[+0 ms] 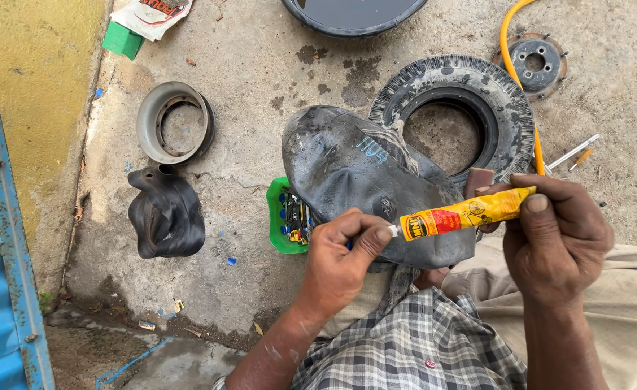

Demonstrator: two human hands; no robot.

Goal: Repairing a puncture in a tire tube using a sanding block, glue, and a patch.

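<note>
Left hand [340, 260]: fingers curled in a pinching grip, forearm entering from 6 o'clock.
Right hand [553, 238]: closed grip, thumb on top, knuckles toward 10 o'clock, forearm rising from 5 o'clock.

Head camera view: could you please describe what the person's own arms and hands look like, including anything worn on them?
Both forearms are bare, with no sleeves reaching them, and no gloves, rings, watch or bands show. The left hand and its forearm carry pale smears, like dried dust or paste. The right hand looks grimy around the knuckles and nails. Below the arms sit a grey-and-white checked cloth and beige trousers.
</note>
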